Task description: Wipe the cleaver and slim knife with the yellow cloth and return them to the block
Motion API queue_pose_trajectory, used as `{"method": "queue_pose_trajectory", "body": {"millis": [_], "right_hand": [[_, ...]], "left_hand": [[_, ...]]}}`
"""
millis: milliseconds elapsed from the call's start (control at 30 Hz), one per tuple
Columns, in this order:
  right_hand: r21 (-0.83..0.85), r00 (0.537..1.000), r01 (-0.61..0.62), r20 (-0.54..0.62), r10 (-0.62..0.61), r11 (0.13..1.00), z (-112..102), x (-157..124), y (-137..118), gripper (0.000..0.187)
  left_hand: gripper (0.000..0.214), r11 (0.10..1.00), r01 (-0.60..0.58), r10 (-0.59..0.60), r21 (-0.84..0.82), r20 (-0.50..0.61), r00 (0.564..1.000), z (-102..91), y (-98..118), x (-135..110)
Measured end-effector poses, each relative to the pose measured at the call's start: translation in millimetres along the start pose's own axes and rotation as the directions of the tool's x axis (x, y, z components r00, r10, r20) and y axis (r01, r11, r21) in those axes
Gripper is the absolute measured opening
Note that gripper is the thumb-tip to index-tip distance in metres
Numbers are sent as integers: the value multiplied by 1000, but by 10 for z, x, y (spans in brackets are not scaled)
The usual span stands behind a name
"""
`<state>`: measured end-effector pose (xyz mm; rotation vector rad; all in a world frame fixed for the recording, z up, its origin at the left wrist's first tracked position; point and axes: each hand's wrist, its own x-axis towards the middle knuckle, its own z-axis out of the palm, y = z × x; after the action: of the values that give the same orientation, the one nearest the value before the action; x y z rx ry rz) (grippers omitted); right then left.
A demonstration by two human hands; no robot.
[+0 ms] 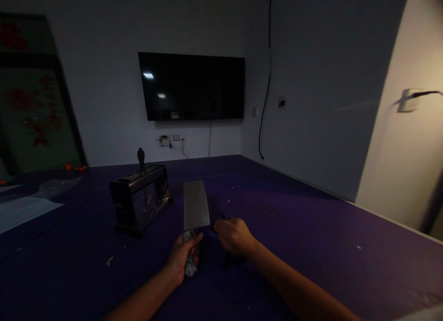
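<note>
My left hand (183, 255) is wrapped around the handle of a cleaver (196, 204). The handle has a crumpled pale covering, and the broad grey blade points away from me. Just right of the blade's near corner, my right hand (236, 235) is closed with the fingers curled in. A dark bit shows at its fingertips, but I cannot make out what it is. Left of the cleaver stands a black box-shaped knife block (141, 199) with see-through sides. A dark, rounded handle (140, 160) sticks up from its top.
Everything rests on a wide dark purple surface (297, 247). Paper sheets (27, 212) and clear plastic (57, 187) lie at the left, with orange items (75, 167) behind. Small white scraps (110, 260) are scattered about. A television (194, 88) hangs on the far wall; a black cable (266, 99) dangles at right.
</note>
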<state>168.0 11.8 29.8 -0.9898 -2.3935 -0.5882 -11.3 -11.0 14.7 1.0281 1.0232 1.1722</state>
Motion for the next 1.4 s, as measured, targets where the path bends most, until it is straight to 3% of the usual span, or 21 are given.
{"method": "queue_pose_trajectory", "body": {"millis": [100,200,267,300,367,400,500,600,733,833,967,1167,1267,1400], "right_hand": [[-36,998,-62,-27,62,997,50,-38,146,25],[-39,994,-107,-31,106,993,98,-40,230,23],[-33,993,-118,-28,117,992,121,-33,243,23],[-28,992,-123,-26,122,992,128,-28,241,23],[-14,991,-132,-19,132,991,134,-19,229,23],[-6,991,-136,-14,136,991,135,-14,221,23],[21,990,-143,2,143,989,134,4,199,24],[41,990,-141,22,140,989,131,27,180,24],[46,989,-145,48,143,988,124,53,163,24],[45,987,-148,65,145,988,119,63,154,24],[48,987,-146,79,142,988,113,69,149,24],[43,986,-144,91,139,989,115,72,156,25],[39,986,-142,99,137,989,105,70,151,25],[41,985,-141,107,136,989,81,68,141,24]], "left_hand": [[42,982,-71,73,172,-4,997,-29,210,11],[37,868,-187,169,460,82,982,-142,687,100],[34,626,-269,313,732,80,946,-263,1128,160],[33,417,-295,407,860,113,906,-329,1366,179],[33,-9,-229,549,973,196,813,-457,1841,185],[35,-138,-161,583,977,212,784,-514,2066,173],[63,-349,-18,617,937,244,748,-650,2653,103],[45,-537,109,567,837,261,781,-764,3095,36],[36,-603,142,495,785,229,838,-954,3482,18],[37,-555,97,476,826,220,851,-1106,3613,38],[33,-525,54,474,849,239,848,-1203,3604,40],[20,-375,21,477,927,173,862,-1162,3553,19],[19,-384,20,473,923,178,863,-1161,3596,22],[25,-475,48,448,879,194,872,-1188,3657,26]]}}
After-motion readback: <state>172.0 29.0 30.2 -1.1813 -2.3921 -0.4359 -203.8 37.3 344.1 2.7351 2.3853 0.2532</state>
